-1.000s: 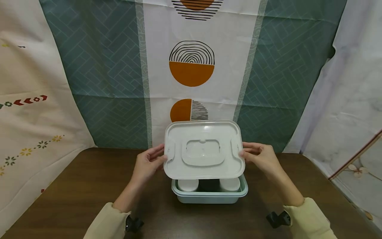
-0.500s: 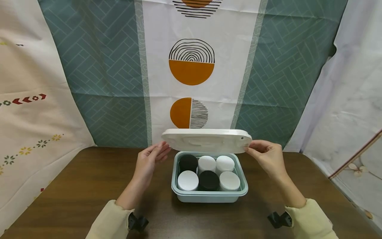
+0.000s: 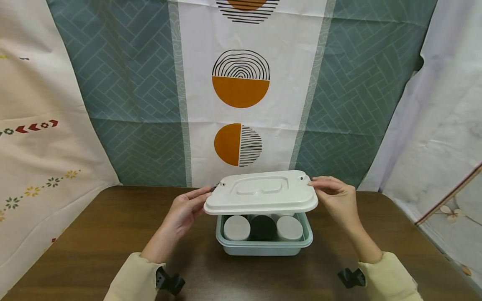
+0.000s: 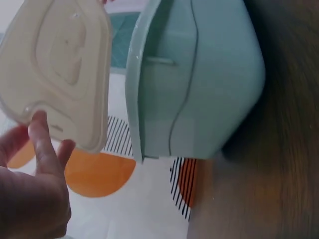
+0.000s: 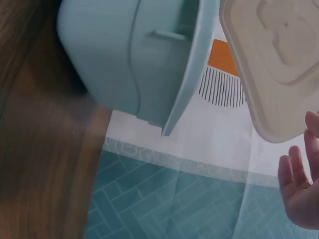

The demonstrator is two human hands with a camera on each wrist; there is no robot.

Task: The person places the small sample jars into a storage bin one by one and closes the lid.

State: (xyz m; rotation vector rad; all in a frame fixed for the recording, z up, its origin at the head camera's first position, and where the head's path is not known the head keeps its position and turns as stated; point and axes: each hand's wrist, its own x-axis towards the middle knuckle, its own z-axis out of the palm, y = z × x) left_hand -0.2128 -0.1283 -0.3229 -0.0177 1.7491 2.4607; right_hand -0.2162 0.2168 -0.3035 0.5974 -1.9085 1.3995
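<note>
A white plastic lid (image 3: 261,191) with a raised oval panel hangs tilted over the back part of a pale blue-green box (image 3: 263,250). My left hand (image 3: 186,211) grips the lid's left end; the left wrist view shows its fingers (image 4: 45,144) on the lid's edge. At the opposite end, my right hand (image 3: 337,200) pinches the lid's right edge between thumb and fingers. Inside the box stand several round-topped containers: a black one (image 3: 263,228) between a white one (image 3: 237,228) and another white one (image 3: 289,228) in front. The lid mostly hides the back row.
The box stands on a dark brown wooden table (image 3: 120,246). Behind the table hangs a green and white patterned cloth (image 3: 241,113). Patterned light cloths hang at the left (image 3: 45,167) and right (image 3: 444,125).
The lid has swung from showing its broad face, through nearly edge-on, to a forward tilt lower over the box. Both hands have turned with it. The box has stayed in place.
</note>
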